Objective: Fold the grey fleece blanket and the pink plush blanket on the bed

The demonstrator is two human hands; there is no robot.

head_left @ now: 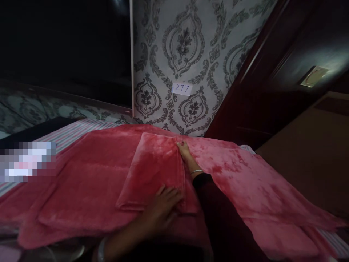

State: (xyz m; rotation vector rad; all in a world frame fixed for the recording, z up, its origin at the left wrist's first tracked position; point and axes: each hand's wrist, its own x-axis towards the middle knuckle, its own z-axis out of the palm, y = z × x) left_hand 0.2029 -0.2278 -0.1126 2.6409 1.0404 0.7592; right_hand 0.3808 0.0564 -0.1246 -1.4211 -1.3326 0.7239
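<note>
A folded red plush cloth lies flat on a larger red and pink plush blanket. My left hand rests palm down at the near right part of the folded cloth, its fingers outstretched and slightly apart. Farther off, my right hand is at the cloth's far right corner, with thumb and fingers closed around the edge. Part of that grip is hidden by the hand itself.
Under the blanket shows a striped sheet. A dark screen stands at the far left, before a patterned wall bearing a paper label. Dark red wood and a brown panel are at the right.
</note>
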